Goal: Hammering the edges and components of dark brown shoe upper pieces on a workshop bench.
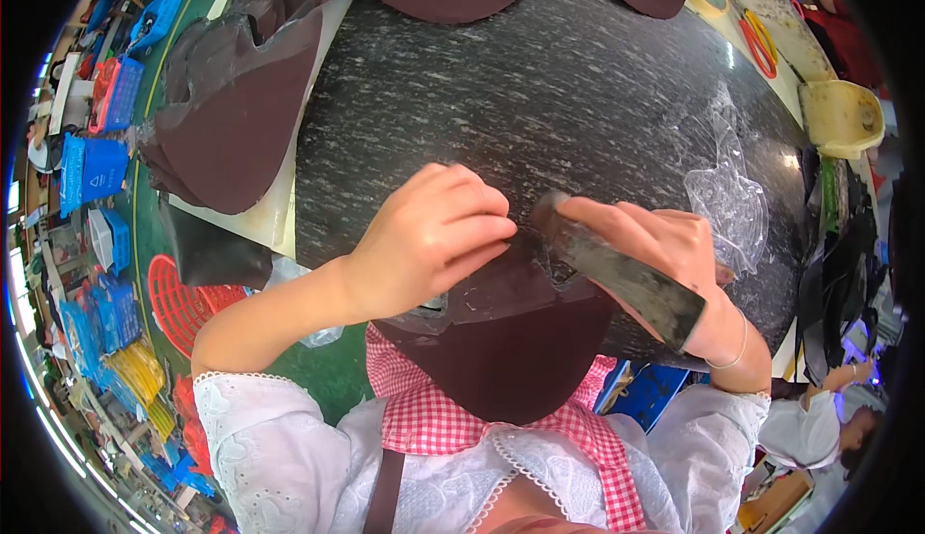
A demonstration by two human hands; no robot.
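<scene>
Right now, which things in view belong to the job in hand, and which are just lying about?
Likely part of the job:
brown piece, with the left hand and right hand at it
dark flat bar, in the right hand
similar brown pieces stacked at left

Likely just lying about:
clear plastic sheet
red basket
yellow tub

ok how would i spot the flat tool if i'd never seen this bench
Find the dark speckled tabletop in the middle, then the person's right hand over its near part. Gripped in that hand, the flat tool slants down toward the wrist. Its narrow, straight-sided, worn grey shape sets it apart from the curved brown piece beside it.
</scene>
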